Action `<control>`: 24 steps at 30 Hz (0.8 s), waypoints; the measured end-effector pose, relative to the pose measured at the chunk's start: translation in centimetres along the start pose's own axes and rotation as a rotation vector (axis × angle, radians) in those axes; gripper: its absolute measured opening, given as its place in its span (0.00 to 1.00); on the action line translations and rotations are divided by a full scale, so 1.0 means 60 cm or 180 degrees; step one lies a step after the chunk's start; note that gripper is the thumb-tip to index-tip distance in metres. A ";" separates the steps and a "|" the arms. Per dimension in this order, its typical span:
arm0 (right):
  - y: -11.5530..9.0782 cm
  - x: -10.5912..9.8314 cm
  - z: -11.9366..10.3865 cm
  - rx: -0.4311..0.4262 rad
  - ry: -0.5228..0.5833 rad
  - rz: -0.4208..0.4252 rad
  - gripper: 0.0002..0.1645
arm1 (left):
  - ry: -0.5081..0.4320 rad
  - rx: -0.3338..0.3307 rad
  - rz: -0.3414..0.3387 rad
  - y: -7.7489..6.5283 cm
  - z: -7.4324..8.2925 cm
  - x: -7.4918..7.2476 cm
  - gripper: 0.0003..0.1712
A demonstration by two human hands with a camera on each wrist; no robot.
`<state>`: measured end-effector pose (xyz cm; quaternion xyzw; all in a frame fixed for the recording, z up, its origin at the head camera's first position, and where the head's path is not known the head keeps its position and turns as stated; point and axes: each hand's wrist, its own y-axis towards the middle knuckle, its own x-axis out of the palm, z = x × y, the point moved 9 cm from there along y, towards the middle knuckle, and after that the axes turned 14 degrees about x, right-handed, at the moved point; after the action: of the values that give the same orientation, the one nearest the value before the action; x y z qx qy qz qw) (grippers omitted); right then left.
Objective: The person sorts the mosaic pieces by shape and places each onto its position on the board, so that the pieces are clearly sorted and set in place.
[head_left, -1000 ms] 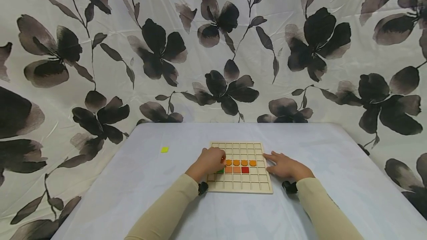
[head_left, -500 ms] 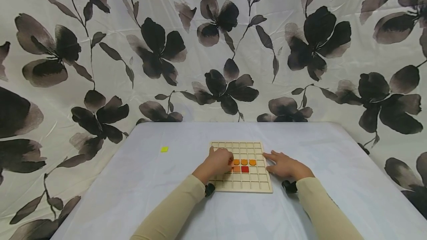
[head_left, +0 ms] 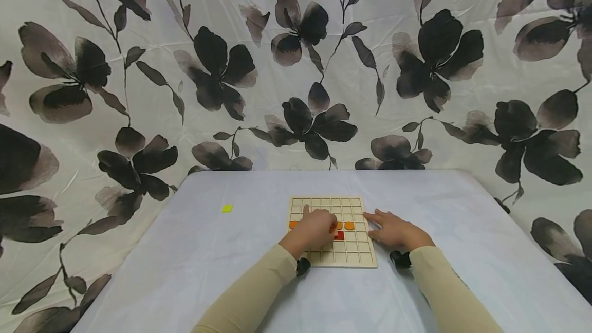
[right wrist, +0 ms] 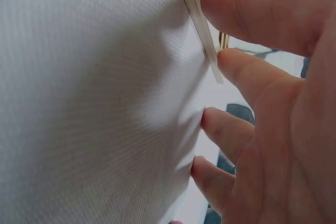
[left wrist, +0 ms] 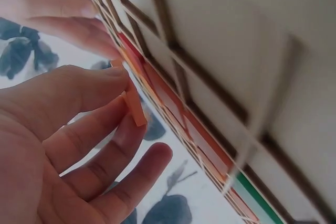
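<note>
A pale wooden grid board (head_left: pixel 350 258) lies on the table. My left hand (head_left: pixel 314 229) is over its middle and pinches a small flat orange tile (left wrist: pixel 135 107) between thumb and fingers. Orange round discs (head_left: pixel 349 225) sit in one row, with one more orange disc (head_left: pixel 293 224) at the row's left end; my hand covers the part between. In the row below, a red square tile (head_left: pixel 339 236) shows beside my fingertips. The left wrist view also shows orange tiles and a green tile (left wrist: pixel 256 199) in the board. My right hand (head_left: pixel 395 229) touches the board's right edge with extended fingers.
A yellow square tile (head_left: pixel 227 208) lies on the white tablecloth (head_left: pixel 222 251), left of the board. Behind the table hangs a white cloth (head_left: pixel 259 127) printed with dark flowers.
My left hand has moved to the right across the board, uncovering the orange disc at the left end and covering middle cells. The right hand stays at the board's edge.
</note>
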<state>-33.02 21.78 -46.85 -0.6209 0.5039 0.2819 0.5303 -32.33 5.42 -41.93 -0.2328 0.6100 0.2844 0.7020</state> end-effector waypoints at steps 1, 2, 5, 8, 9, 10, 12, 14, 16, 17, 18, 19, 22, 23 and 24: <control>-0.001 0.000 0.000 -0.0002 -0.0004 0.0002 0.37 | 0.0009 0.0030 0.0003 0.002 0.004 0.001 0.06; -0.002 -0.001 0.000 -0.0006 -0.0008 0.0005 0.37 | 0.0021 0.0058 0.0011 0.004 0.008 0.000 0.06; -0.005 -0.002 -0.001 -0.0019 -0.0009 0.0011 0.37 | 0.0090 0.0117 0.0011 0.011 0.020 0.001 0.05; -0.008 -0.003 -0.001 -0.0039 -0.0010 0.0011 0.37 | 0.0136 0.0118 0.0004 0.017 0.030 0.003 0.04; -0.008 -0.003 -0.002 -0.0051 -0.0017 0.0014 0.36 | 0.0145 0.0113 0.0000 0.019 0.033 0.004 0.05; -0.008 -0.004 -0.002 -0.0060 -0.0019 0.0013 0.36 | 0.0137 0.0109 -0.0003 0.021 0.035 0.005 0.05; -0.009 -0.003 -0.002 -0.0073 -0.0023 0.0012 0.36 | 0.0151 0.0101 -0.0013 0.025 0.039 0.008 0.07; -0.008 -0.003 -0.002 -0.0082 -0.0031 0.0012 0.36 | 0.0153 0.0102 -0.0027 0.029 0.043 0.010 0.07; -0.007 -0.003 -0.002 -0.0087 -0.0035 0.0015 0.36 | 0.0172 0.0101 -0.0054 0.034 0.046 0.013 0.08; -0.007 -0.004 -0.002 -0.0090 -0.0043 0.0021 0.36 | 0.0182 0.0101 -0.0064 0.036 0.048 0.013 0.08; -0.007 -0.004 -0.002 -0.0094 -0.0053 0.0028 0.36 | 0.0190 0.0098 -0.0072 0.038 0.049 0.014 0.09; -0.006 -0.004 -0.002 -0.0100 -0.0062 0.0037 0.36 | 0.0193 0.0090 -0.0084 0.040 0.050 0.014 0.09; -0.006 -0.006 -0.002 -0.0119 -0.0076 0.0059 0.36 | 0.0249 0.0064 -0.0115 0.046 0.051 0.018 0.10; -0.006 -0.006 -0.002 -0.0126 -0.0082 0.0067 0.36 | 0.0274 0.0058 -0.0129 0.048 0.051 0.019 0.09; -0.005 -0.006 -0.002 -0.0128 -0.0085 0.0071 0.36 | 0.0293 0.0052 -0.0142 0.049 0.051 0.020 0.09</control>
<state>-32.87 21.74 -46.38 -0.6219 0.4978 0.3061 0.5213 -32.00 9.79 -42.61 -0.2535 0.6386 0.2526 0.6813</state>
